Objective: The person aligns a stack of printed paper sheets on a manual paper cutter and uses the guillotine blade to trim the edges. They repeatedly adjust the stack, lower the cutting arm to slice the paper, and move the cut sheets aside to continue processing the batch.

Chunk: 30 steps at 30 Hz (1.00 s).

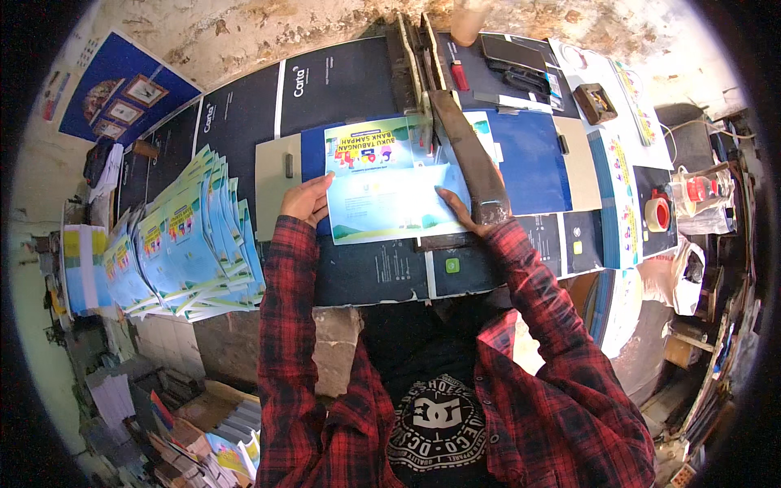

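A light blue printed booklet sheet (390, 207) with colourful lettering lies under both my hands, its far end against a worn brown metal arm. My left hand (309, 199) pinches the sheet's left edge, thumb on top and the other fingers partly underneath. On its near right part my right hand (462, 211) grips with the thumb on top; the remaining fingers are mostly hidden. The metal arm (472, 159), which looks like a long-arm stapler, slants down beside my right hand. Beneath the sheet is a blue board (533, 175) with beige ends.
A fanned pile of printed booklets (183, 236) stands at the left. At the right are another neat stack (622, 203), a tape roll (656, 214) and a wooden box (596, 103). A phone (514, 53) and a small red item (460, 75) lie at the back.
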Tool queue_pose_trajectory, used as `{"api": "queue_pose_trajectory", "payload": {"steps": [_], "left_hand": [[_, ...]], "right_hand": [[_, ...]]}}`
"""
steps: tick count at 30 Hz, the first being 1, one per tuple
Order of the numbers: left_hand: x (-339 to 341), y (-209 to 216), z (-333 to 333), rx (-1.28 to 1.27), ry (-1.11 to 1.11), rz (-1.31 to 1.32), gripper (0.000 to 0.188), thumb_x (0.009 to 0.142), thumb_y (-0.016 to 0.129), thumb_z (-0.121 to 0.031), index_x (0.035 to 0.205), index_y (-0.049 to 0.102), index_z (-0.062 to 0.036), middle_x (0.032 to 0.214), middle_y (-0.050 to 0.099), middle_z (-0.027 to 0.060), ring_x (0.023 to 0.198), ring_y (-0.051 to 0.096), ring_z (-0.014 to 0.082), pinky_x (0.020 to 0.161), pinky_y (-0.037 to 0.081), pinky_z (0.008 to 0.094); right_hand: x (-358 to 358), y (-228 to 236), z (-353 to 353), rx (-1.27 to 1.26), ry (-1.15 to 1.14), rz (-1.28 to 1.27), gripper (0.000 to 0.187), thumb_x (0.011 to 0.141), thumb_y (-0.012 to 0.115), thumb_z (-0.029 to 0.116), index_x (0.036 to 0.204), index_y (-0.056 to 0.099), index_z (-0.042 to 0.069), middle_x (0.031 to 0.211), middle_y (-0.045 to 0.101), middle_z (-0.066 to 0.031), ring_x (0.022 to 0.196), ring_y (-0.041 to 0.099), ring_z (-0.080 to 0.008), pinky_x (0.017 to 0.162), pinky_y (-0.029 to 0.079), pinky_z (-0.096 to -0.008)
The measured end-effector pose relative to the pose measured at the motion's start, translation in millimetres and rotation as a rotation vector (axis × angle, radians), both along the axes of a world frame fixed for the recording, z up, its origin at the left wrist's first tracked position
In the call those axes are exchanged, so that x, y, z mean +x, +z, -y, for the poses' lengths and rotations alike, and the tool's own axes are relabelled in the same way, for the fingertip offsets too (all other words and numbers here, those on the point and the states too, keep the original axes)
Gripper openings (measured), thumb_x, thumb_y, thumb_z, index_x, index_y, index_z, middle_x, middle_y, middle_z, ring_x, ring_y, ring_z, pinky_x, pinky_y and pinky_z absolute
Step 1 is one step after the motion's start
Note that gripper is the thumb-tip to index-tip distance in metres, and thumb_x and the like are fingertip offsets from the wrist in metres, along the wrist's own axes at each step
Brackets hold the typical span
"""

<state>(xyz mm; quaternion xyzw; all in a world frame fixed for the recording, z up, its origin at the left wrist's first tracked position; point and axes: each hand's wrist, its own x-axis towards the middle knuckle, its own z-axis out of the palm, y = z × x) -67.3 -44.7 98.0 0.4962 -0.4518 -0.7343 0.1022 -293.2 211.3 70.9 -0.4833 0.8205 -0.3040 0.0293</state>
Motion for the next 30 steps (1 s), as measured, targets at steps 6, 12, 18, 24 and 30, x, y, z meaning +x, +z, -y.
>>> {"api": "queue_pose_trajectory", "payload": {"steps": [6, 12, 18, 24, 30], "left_hand": [[-8.1, 3.8, -2.3, -0.575, -0.019, 0.187, 0.046, 0.085, 0.075, -0.028, 0.119, 0.062, 0.0005, 0.104, 0.07, 0.0111, 0.089, 0.069, 0.0211, 0.078, 0.056, 0.0344], [-42.0, -5.9, -114.7, -1.636, -0.53, 0.401, 0.077, 0.087, 0.06, -0.05, 0.143, 0.04, 0.0003, 0.151, 0.035, 0.0179, 0.141, 0.031, 0.0351, 0.11, 0.019, 0.0646], [-46.0, -26.2, -130.5, -1.567, -0.56, 0.385, 0.077, 0.093, 0.05, -0.052, 0.146, 0.035, 0.0018, 0.156, 0.027, 0.0171, 0.145, 0.024, 0.035, 0.112, 0.013, 0.0659], [-49.0, -22.7, -127.9, -1.526, -0.535, 0.392, 0.075, 0.094, 0.047, -0.052, 0.146, 0.035, 0.0011, 0.156, 0.028, 0.0154, 0.144, 0.026, 0.034, 0.112, 0.012, 0.0647], [-49.5, -33.9, -126.1, -1.586, -0.492, 0.421, 0.075, 0.091, 0.05, -0.053, 0.142, 0.041, 0.0011, 0.156, 0.03, 0.0146, 0.144, 0.026, 0.0323, 0.113, 0.013, 0.0633]], "right_hand": [[-11.4, -48.7, -2.8, -0.015, -0.05, 0.046, 0.09, 0.07, 0.075, 0.033, 0.148, 0.035, 0.009, 0.153, 0.032, -0.0166, 0.142, 0.029, -0.0364, 0.114, 0.027, -0.0478], [-0.2, -17.6, 3.2, 0.0, 0.016, 0.068, 0.074, 0.09, 0.068, 0.034, 0.146, 0.034, -0.002, 0.14, 0.044, -0.0316, 0.135, 0.042, -0.0379, 0.111, 0.034, -0.0396], [-16.0, 14.3, -0.7, -0.023, 0.038, 0.088, 0.062, 0.09, 0.066, 0.027, 0.141, 0.043, 0.001, 0.133, 0.053, -0.0266, 0.126, 0.052, -0.036, 0.105, 0.041, -0.039], [-21.9, 189.6, 32.9, -0.289, 0.221, -0.042, 0.043, 0.094, 0.051, 0.012, 0.136, 0.048, 0.003, 0.135, 0.05, -0.0242, 0.115, 0.058, -0.0374, 0.099, 0.046, -0.0389], [49.9, 218.6, 57.7, 0.238, 0.159, -0.122, 0.074, 0.092, 0.057, 0.05, 0.142, 0.04, -0.002, 0.138, 0.045, -0.0338, 0.128, 0.045, -0.0488, 0.108, 0.036, -0.0481]]}}
